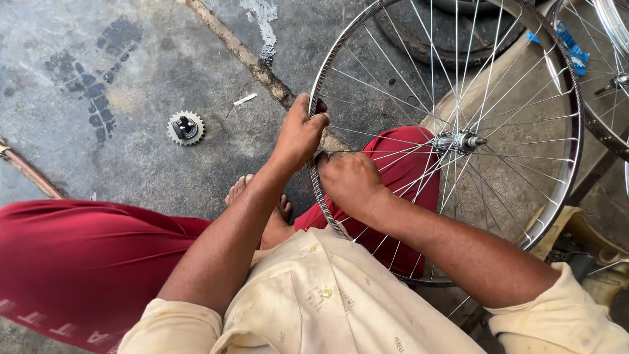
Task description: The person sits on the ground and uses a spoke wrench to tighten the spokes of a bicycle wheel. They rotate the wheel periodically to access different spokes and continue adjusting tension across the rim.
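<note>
Wheel: a spoked bicycle wheel [563, 85] with a bright metal rim stands tilted across the person's lap, its lower arc resting against the red trouser leg [406, 164], its upper arc running out of the top of the view.
Hub: the silver hub [458, 141] sits at the wheel's middle, axle end pointing right, well right of both hands.
Left hand: the left hand [300, 134] is closed over the rim at the wheel's left edge; the fingers [319, 119] curl over the rim from outside, the thumb is hidden, and the rim passes through the grip.
Right hand: the right hand [350, 180] is clenched into a fist just below the left one, inside the rim line, knuckles toward the camera. The fingers are curled tight against the rim and nearby spokes; whether a small tool is inside the fist cannot be told.
Hands together: the two hands are just beside each other on the same left stretch of rim, nearly touching.
Floor: a stained concrete floor [151, 164] carries the scene; a toothed sprocket [185, 128] lies on it well left of the hands, and a bare foot [239, 190] shows under the left forearm.
Right edge: part of a second spoked wheel [609, 98] leans in at the upper right corner.
</note>
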`<state>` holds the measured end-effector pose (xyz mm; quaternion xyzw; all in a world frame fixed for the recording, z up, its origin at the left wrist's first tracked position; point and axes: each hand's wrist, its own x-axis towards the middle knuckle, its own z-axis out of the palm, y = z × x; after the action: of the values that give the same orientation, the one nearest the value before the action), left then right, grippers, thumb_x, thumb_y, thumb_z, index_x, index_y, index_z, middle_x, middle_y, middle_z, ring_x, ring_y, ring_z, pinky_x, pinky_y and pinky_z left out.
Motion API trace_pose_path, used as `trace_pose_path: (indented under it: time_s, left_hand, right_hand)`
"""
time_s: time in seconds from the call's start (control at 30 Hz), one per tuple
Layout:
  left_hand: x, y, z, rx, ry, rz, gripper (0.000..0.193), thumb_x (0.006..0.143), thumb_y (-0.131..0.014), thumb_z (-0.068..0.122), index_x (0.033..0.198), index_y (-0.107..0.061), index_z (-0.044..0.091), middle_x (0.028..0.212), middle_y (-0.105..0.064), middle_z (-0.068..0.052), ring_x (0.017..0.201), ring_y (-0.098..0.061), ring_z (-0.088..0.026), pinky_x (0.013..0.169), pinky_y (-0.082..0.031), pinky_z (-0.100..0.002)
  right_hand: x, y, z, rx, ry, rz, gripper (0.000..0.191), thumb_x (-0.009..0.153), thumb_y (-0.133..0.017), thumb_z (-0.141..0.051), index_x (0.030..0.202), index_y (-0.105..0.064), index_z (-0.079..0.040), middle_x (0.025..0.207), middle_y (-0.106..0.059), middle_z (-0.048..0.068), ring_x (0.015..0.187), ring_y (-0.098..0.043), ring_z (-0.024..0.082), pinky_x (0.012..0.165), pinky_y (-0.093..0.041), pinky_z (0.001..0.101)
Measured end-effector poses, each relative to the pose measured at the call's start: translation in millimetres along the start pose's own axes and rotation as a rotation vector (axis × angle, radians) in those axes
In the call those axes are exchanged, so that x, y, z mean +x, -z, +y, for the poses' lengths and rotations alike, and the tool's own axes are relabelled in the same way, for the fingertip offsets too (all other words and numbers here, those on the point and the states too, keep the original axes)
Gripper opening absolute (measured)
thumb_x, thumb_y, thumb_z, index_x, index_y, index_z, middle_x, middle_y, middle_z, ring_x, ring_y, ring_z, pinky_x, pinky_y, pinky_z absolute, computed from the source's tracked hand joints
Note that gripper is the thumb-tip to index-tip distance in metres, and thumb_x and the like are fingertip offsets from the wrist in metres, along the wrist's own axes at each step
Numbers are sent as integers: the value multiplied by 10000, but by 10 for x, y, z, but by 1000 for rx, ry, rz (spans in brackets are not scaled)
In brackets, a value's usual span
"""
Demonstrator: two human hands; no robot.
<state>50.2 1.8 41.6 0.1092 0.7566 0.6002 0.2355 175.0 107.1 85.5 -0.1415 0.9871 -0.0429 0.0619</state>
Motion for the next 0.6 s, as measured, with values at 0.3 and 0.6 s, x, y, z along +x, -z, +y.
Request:
trace_pose_path:
  time_s: [0.3, 0.6]
  left_hand:
    - [3, 22, -80, 66, -108, 16, 272, 857, -643, 208, 1046, -584, 21, 947, -670, -133, 905, -670, -249, 841, -521, -394]
    - [29, 43, -54, 85, 36, -18, 250, 853, -641, 204, 1036, -595, 40, 939, -652, -119, 888, -656, -228, 820, -525, -394]
  right_hand:
    - [640, 620, 392, 397, 24, -889, 316, 871, -673, -335, 1011, -749, -63, 858, -777, 150, 854, -765, 325, 795, -584, 464]
    - [-64, 363, -89, 48, 90, 224, 77, 846, -648, -105, 903, -639, -54, 842, -622, 91, 833, -637, 273, 804, -503, 432]
